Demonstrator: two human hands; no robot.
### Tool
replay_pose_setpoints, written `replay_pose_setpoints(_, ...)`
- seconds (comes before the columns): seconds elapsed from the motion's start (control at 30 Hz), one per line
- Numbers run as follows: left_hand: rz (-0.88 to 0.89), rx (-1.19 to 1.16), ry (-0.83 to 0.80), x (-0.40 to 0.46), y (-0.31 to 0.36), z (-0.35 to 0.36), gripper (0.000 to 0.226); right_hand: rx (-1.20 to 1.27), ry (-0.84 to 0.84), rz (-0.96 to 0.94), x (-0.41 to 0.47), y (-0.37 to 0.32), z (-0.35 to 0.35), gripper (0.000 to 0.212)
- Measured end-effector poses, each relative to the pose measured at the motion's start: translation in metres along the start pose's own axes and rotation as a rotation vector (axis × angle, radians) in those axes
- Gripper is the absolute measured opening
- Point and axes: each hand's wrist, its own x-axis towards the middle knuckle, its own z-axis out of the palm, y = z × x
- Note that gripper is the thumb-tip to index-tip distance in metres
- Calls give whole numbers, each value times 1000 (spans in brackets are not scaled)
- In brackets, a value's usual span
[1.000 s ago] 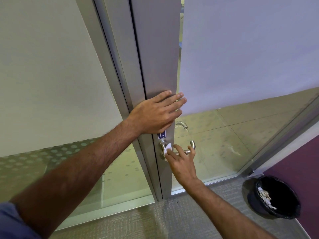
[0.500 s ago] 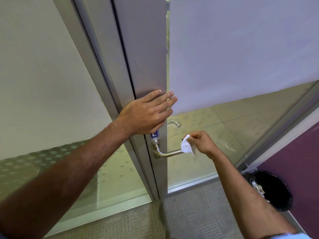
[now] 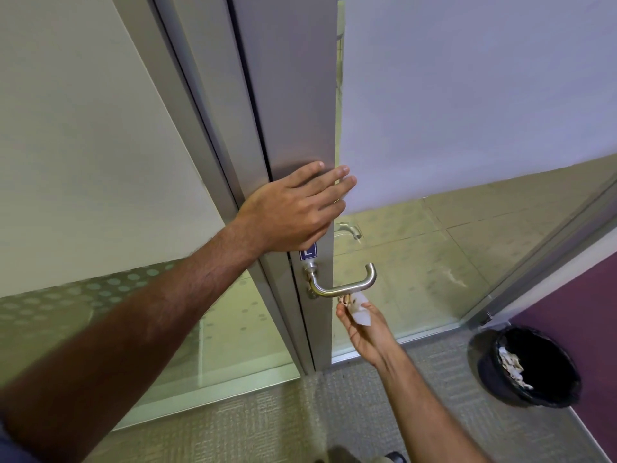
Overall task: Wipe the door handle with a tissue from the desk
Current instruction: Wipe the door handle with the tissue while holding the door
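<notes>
A brushed-metal lever door handle [image 3: 344, 286] sticks out from the grey door's edge [image 3: 293, 121], below a small blue label [image 3: 307, 252]. My right hand [image 3: 365, 332] reaches up from below, palm turned upward, and pinches a small white tissue [image 3: 360, 310] against the underside of the handle's bar. My left hand [image 3: 293, 212] lies flat with fingers spread on the door edge just above the label, holding nothing.
A black waste bin [image 3: 531, 369] with crumpled tissues stands on the carpet at lower right, beside a purple wall [image 3: 577, 315]. Frosted glass panels flank the door on both sides. A second handle [image 3: 349, 228] shows behind the door edge.
My right hand has dropped from the handle's free end and turned palm-up, bringing the tissue under the bar. My left hand has stayed pressed on the door.
</notes>
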Motion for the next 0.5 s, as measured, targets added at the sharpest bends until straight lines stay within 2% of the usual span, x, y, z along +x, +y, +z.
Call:
replay_pose_setpoints(0.13,-5,-12,-3,0,1,0,38,-124,19,74,9,17,6,15)
replay_pose_setpoints(0.2,-5,-15,-5,0,2,1,38,-300,58,97,11,23,8,9)
replay_pose_setpoints(0.3,-8,-12,3,0,1,1,38,-524,168,4,19,26,18,8)
replay_pose_setpoints(0.37,-7,-9,4,-1,1,2,39,-467,121,-20,23,24,29,14)
replay_pose_setpoints(0.43,-7,1,-1,-1,1,2,40,-303,11,51,23,24,42,25)
replay_pose_setpoints(0.5,-2,9,-5,-1,1,2,41,-124,-70,104,20,25,56,24)
